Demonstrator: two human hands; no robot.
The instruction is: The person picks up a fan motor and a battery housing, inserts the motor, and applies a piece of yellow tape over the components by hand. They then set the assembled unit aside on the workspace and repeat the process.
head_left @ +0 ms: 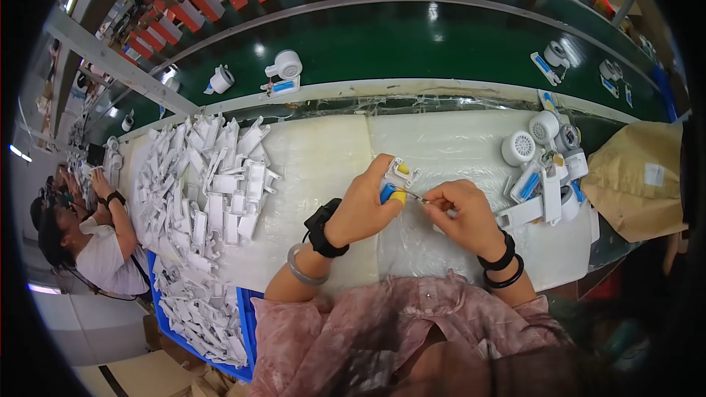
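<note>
Left hand (365, 206) grips white part (399, 174); parts pile (209, 191) well left.

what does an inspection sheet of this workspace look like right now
surface: white padded bench top, beside a green conveyor belt
job's things: small white plastic part with yellow and blue bits
clutter: heap of white plastic parts on the left; small white fans clustered on the right; brown paper bag
hands: left hand grips the part; right hand pinches a thin piece at it
cables: nothing seen
surroundings: other people at left; fans on the belt; blue bin
</note>
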